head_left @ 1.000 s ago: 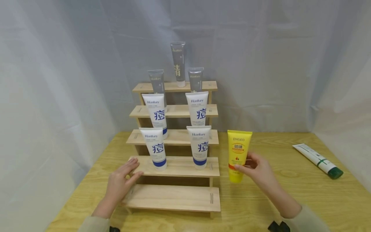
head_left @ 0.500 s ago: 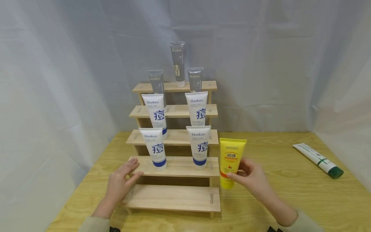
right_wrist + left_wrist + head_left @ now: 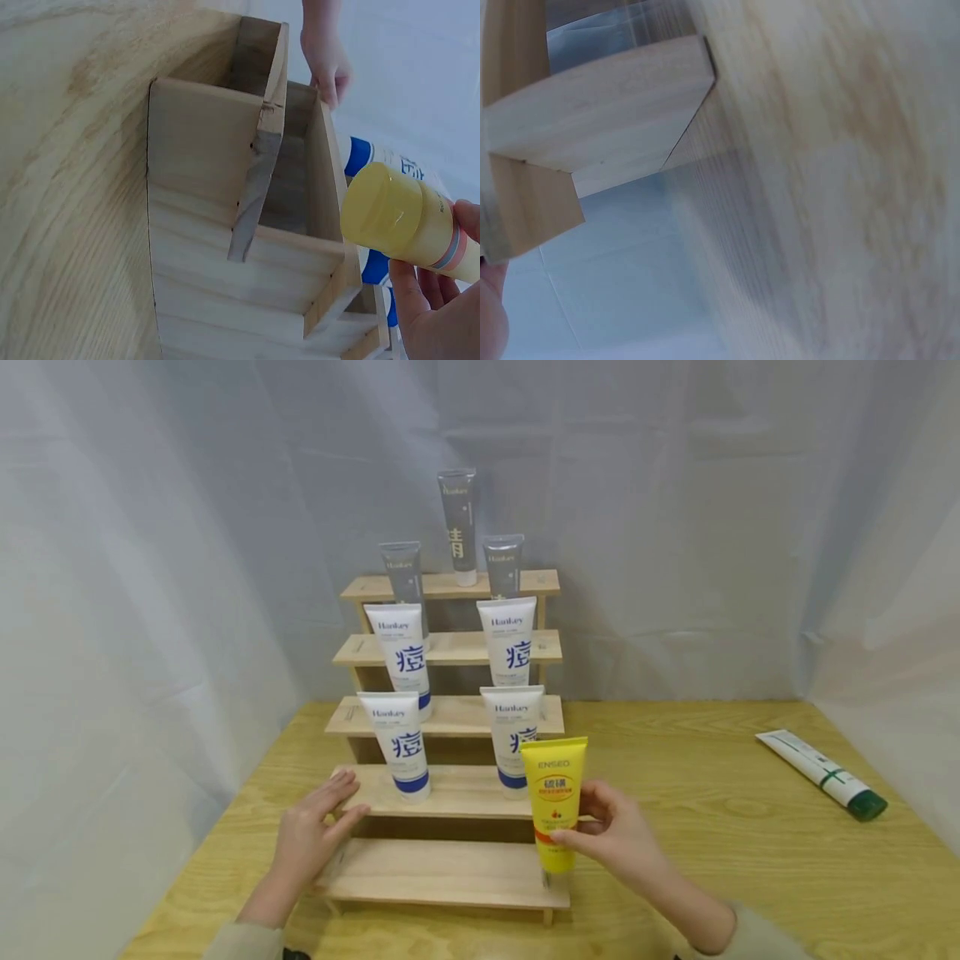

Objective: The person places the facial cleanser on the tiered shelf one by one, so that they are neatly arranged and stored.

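Note:
My right hand (image 3: 618,835) pinches a yellow squeeze tube (image 3: 557,797) upright, cap down, between thumb and fingers. The tube is over the right end of the lowest step of a wooden tiered stand (image 3: 442,872); in the right wrist view its yellow cap (image 3: 382,210) appears apart from the wood. My left hand (image 3: 311,822) rests on the left end of the second step, fingers fairly straight. White tubes with blue bands stand on the second step, including a left one (image 3: 397,747) and a right one (image 3: 510,718) partly hidden by the yellow tube.
Two more white tubes, such as the left one (image 3: 401,647), stand on the third step. Grey tubes stand higher, one (image 3: 459,522) on the top step. A white tube with a green cap (image 3: 825,772) lies on the wooden table (image 3: 712,877) at the right. Pale curtains (image 3: 675,527) hang behind.
My right hand has carried the yellow tube left and lower in the head view, from beside the stand to over the right end of its lowest step. My left hand stays put.

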A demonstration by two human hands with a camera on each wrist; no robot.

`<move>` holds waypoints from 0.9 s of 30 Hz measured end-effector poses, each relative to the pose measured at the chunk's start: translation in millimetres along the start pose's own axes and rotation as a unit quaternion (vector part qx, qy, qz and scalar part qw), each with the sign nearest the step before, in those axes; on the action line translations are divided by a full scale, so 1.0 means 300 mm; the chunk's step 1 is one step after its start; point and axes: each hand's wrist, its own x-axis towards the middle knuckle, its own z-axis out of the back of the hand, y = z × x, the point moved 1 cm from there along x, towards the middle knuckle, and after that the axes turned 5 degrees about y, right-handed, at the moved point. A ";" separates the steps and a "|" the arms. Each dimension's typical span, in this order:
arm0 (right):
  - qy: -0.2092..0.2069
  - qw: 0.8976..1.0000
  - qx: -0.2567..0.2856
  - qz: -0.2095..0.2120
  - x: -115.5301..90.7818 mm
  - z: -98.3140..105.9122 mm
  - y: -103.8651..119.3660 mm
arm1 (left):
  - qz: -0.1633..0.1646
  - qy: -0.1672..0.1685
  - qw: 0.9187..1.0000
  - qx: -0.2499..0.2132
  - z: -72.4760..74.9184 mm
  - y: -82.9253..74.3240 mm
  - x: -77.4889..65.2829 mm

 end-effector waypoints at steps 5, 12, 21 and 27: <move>0.014 1.000 0.001 0.010 0.012 -0.031 -0.011 | -0.003 -0.005 1.000 -0.002 0.000 -0.001 -0.002; 0.037 0.999 0.010 0.028 0.034 -0.081 -0.018 | -0.011 -0.013 1.000 -0.005 0.002 -0.002 0.001; 0.054 0.998 0.013 0.023 0.067 -0.161 -0.007 | -0.009 -0.010 1.000 -0.006 0.001 0.000 0.000; 0.061 0.998 -0.004 0.007 0.095 -0.223 -0.008 | -0.006 -0.007 1.000 -0.004 0.003 -0.002 0.002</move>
